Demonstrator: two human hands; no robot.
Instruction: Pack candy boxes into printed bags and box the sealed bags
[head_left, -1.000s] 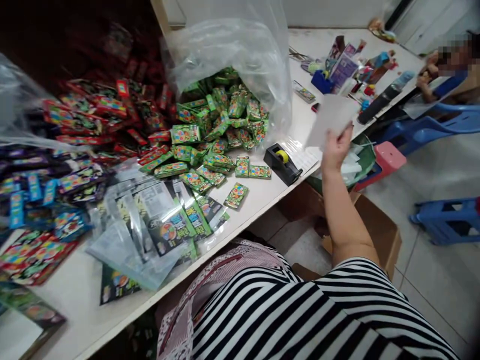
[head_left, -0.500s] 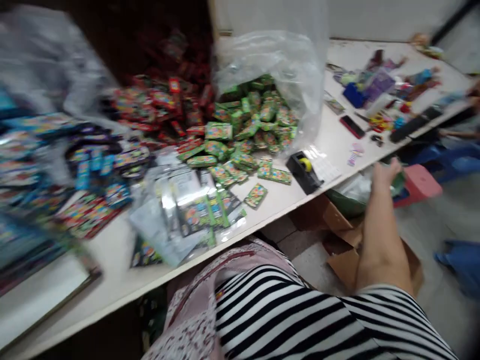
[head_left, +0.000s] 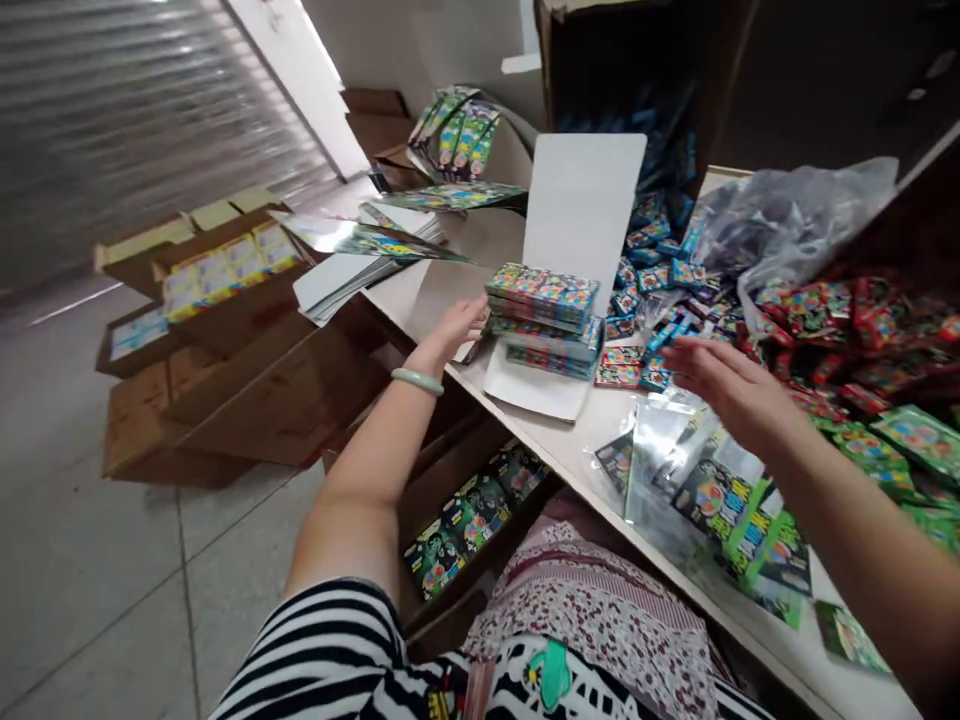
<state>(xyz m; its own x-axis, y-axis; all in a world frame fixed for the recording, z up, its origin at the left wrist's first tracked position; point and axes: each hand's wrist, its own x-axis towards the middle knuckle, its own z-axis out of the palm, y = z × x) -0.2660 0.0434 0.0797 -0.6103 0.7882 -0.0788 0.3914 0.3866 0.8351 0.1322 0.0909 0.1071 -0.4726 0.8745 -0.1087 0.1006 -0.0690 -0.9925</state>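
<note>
My left hand (head_left: 459, 328), with a pale green bangle (head_left: 418, 381) on the wrist, is beside the left edge of a stack of colourful small packs (head_left: 544, 300). Its fingers are stretched out; whether they touch the stack I cannot tell. The stack rests on a white card (head_left: 534, 388), and another white card (head_left: 585, 200) stands upright behind it. Over the table my right hand (head_left: 724, 390) hangs open, fingers extended and nothing in it. Near its fingertips lie small blue packets (head_left: 656, 372). Below it are clear plastic bags with printed black-and-green cards (head_left: 724, 500).
Red packets (head_left: 870, 300) and green packets (head_left: 870, 450) are heaped at the right, beside a crumpled clear bag (head_left: 802, 215). Printed sheets (head_left: 405, 240) jut out at the table's left end. Cardboard boxes (head_left: 247, 400) stand on the floor; another box with dark printed packs (head_left: 472, 530) sits under the table.
The view has swung left from the tape dispenser end to the stack of packs. My right hand has come from the far right, beyond the table edge, to above the table. My left hand now shows.
</note>
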